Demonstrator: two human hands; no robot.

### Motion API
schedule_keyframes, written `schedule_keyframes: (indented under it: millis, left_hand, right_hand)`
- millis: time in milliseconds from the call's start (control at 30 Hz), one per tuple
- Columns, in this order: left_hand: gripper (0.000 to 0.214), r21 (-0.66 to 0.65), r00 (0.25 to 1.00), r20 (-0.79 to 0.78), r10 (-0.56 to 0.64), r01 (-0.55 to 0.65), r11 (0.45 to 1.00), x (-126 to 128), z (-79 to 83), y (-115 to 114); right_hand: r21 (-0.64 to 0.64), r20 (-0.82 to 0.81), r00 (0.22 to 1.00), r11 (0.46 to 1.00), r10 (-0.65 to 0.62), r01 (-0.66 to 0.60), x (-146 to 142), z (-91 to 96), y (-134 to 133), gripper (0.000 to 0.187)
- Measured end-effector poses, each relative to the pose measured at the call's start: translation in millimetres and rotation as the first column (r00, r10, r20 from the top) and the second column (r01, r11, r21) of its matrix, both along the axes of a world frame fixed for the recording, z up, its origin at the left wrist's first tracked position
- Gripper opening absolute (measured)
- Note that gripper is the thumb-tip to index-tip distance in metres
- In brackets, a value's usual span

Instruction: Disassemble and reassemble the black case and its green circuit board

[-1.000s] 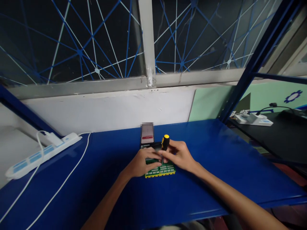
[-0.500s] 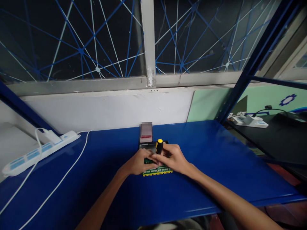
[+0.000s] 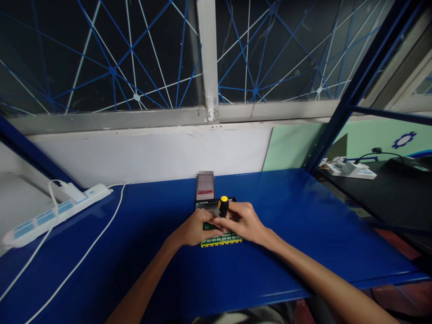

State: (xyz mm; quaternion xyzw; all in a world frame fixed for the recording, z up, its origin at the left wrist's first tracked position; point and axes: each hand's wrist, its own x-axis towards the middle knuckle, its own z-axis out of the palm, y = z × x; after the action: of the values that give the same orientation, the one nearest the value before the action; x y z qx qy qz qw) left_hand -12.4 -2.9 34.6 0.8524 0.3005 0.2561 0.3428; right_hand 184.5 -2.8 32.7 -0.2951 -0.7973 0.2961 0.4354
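A green circuit board (image 3: 221,240) with a yellow front edge lies on the blue table (image 3: 303,234), near its middle. My left hand (image 3: 194,230) rests on the board's left part with curled fingers pressing it down. My right hand (image 3: 245,222) is wrapped round a screwdriver with a black handle and yellow cap (image 3: 223,205), which stands almost upright over the board. The screwdriver's tip is hidden between my fingers.
A small black box with a white and red card (image 3: 205,186) stands just behind the board. A white power strip (image 3: 50,216) with a white cable lies at the far left. A blue rack post (image 3: 354,85) rises at right, with a black side table (image 3: 388,189) beyond it.
The screwdriver and my right hand have shifted a little left over the board since a second ago. In the last half second almost nothing has moved.
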Motion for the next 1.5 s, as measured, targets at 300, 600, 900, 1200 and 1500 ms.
schedule_keyframes:
  millis: [300, 600, 900, 1200, 1500]
  left_hand:
    - [0.01, -0.012, 1.0, 0.001, 0.002, -0.002, 1.0, 0, 0.4, 0]
    - [0.018, -0.092, 0.999, 0.053, -0.009, 0.014, 0.996, 1, 0.4, 0]
    - [0.023, -0.04, 0.999, 0.034, 0.024, -0.022, 0.999, 2, 2.9, 0]
    - [0.021, -0.047, 0.997, 0.048, 0.065, -0.062, 0.997, 0, -5.6, 2]
    - [0.014, -0.061, 0.999, -0.007, 0.045, -0.046, 0.997, 2, 1.9, 0]
  right_hand:
    - [0.014, -0.002, 0.999, 0.999, 0.046, -0.046, 1, 5.1, 0, 0.033]
    - [-0.042, 0.029, 0.994, 0.994, 0.104, -0.102, 2, 2.1, 1, 0.033]
    - [-0.172, -0.024, 0.97, 0.954, 0.244, -0.244, 6, 8.4, -1, 0.026]
    - [-0.164, -0.028, 0.977, 0.963, 0.213, -0.214, 3, 11.0, -6, 0.014]
    - [-0.166, -0.007, 0.981, 0.967, 0.193, -0.191, 3, 11.3, -7, 0.013]
